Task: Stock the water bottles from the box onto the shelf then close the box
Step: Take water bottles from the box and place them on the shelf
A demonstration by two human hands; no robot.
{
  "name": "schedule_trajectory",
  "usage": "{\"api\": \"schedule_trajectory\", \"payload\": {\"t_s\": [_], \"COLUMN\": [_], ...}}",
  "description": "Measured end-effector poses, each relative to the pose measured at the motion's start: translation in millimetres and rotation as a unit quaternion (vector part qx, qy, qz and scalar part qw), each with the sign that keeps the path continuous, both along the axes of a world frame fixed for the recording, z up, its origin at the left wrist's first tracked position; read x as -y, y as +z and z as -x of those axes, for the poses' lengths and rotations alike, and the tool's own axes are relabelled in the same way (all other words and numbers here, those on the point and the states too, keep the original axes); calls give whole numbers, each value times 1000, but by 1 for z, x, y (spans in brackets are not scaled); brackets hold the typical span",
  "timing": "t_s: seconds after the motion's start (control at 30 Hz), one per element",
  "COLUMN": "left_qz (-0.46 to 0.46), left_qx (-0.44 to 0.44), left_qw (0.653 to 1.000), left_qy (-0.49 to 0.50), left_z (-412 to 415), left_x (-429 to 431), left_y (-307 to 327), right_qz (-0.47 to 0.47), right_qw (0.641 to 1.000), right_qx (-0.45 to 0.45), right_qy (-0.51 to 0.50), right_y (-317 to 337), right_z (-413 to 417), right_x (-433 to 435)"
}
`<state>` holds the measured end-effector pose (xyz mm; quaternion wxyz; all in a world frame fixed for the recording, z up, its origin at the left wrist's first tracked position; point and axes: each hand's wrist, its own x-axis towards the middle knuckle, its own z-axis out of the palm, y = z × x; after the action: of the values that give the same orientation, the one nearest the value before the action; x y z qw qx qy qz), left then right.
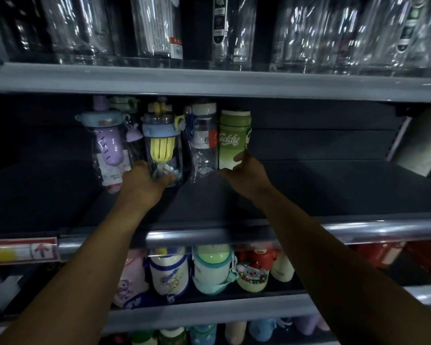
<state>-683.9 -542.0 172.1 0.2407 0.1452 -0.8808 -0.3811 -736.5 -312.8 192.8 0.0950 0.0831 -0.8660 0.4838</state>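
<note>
Where my forearms cross it, the front rail of the middle shelf is the nearest edge, and a red price strip with an upward arrow sits at its left end. Under that rail stand children's bottles, their prints too blurred for me to read. Past the rail lies bare dark board, then my hands. My left hand is curled round the base of the yellow-straw bottle. My right hand holds the foot of the green bottle, thumb up its right side and fingers at its base. Both bottles stand upright mid-shelf, with a wrapped clear bottle between them and a purple-straw bottle leftmost. Open board runs from the green bottle rightward to a white roll, and more lies left of the purple one. White script on the green bottle reads something like "Caddy". On the shelf above, clear wrapped bottles are smeared by glare, so I cannot read their labels.
</note>
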Motion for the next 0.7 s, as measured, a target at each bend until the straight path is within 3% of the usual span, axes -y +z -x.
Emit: {"api": "schedule_trajectory", "payload": {"t_s": [0.37, 0.53, 0.7], "left_qz": [22, 128, 181], "left_qx": [10, -107, -146], "left_qw": [1000, 984, 972], "left_qy": [-4, 54, -46], "left_z": [-1, -23, -30], "left_x": [5, -23, -58], "left_y": [-3, 4, 7], "right_qz": [-53, -29, -34], "right_qw": [997, 998, 998], "right_qx": [3, -3, -19], "right_qy": [-61, -55, -52], "right_y": [11, 11, 8], "right_z": [36, 48, 57], "right_x": [-10, -4, -3]}}
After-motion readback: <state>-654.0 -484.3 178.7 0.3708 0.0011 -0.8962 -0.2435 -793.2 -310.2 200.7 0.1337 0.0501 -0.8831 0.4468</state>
